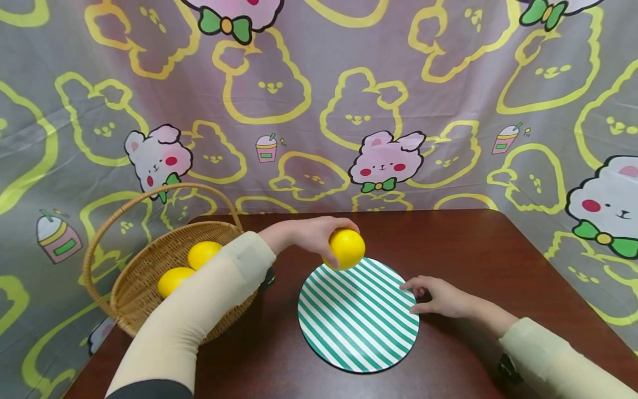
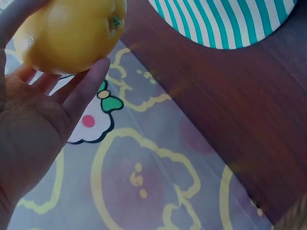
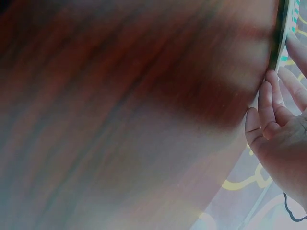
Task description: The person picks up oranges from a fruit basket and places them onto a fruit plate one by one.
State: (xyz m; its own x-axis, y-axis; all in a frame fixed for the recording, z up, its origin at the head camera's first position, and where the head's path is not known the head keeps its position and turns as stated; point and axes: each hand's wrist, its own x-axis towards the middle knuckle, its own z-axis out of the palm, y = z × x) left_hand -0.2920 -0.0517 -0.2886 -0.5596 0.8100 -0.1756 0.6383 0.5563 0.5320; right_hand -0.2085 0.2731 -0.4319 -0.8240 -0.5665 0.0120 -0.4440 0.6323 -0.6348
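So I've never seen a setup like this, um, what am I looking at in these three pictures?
There's no machine here, just a person's two bare hands. The wide picture comes from a camera worn on the head, looking forward and down. The other two come from cameras on the wrists, one watching each hand.

The left hand holds a yellow fruit above the far side of a round striped board. The right hand is at the board's edge. The board lies on a dark brown table. On the person's left is a wicker basket, with two more yellow fruits visible inside. A cartoon-print cloth hangs behind.
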